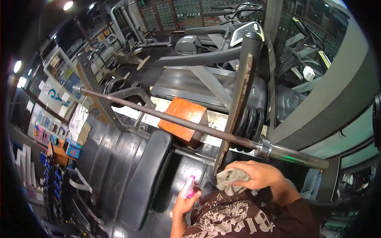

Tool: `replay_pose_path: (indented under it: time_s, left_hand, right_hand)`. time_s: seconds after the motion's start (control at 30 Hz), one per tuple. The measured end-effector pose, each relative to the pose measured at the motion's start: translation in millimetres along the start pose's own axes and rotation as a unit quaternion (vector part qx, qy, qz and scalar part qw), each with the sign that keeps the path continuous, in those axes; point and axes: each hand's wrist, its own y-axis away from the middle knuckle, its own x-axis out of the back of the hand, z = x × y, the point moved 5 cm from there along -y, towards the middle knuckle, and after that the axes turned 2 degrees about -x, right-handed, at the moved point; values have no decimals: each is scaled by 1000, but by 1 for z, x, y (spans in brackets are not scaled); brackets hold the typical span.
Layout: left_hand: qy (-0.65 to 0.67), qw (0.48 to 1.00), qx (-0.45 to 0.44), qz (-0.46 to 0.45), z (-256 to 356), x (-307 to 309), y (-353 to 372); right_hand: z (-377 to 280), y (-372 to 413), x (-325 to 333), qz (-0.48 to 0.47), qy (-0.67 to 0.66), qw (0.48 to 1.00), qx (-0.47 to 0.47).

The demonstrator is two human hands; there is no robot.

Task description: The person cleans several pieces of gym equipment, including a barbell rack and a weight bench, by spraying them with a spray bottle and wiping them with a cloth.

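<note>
My left hand (183, 204) is closed around a small spray bottle (189, 188) with a pink top, held low in front of my shirt. A crumpled grey cloth (231, 181) is gripped in my right hand (260, 174), whose fingers press it from above and the side. That hand is just below the barbell (190, 125), near its metal sleeve (295, 155) and the foot of the worn rack upright (238, 107). The bar lies across the rack, with no plates on its sleeve at the right end. Left of my hands is a black padded bench (146, 180).
Behind the bar stands an orange wooden box (183, 115). Black weight plates (251, 126) hang by the right upright. Beyond are a treadmill (190, 84) and a mirror (309, 59) on the right. A dumbbell rack (55, 190) stands at the left.
</note>
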Motion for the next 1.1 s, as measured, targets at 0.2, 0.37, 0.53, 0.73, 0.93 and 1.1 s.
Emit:
replay_pose_path:
  time_s: [0.2,0.37,0.53,0.73,0.93,1.1]
  left_hand:
    - [-72,995,-58,-38,26,20,-7]
    - [-84,991,-103,-13,45,36,-16]
    - [-40,991,-125,35,55,28,-12]
    - [19,984,-145,101,71,1,-15]
    - [-129,949,-252,140,147,-81,-26]
    - [-92,948,-265,149,183,-152,-40]
  right_hand:
    - [-76,40,61,133,138,981,40]
    - [-118,64,121,318,179,923,122]
    - [-125,93,178,518,166,826,148]
    - [-137,78,230,493,157,828,217]
    - [-127,63,269,405,172,858,266]
    - [-96,80,306,381,156,867,282]
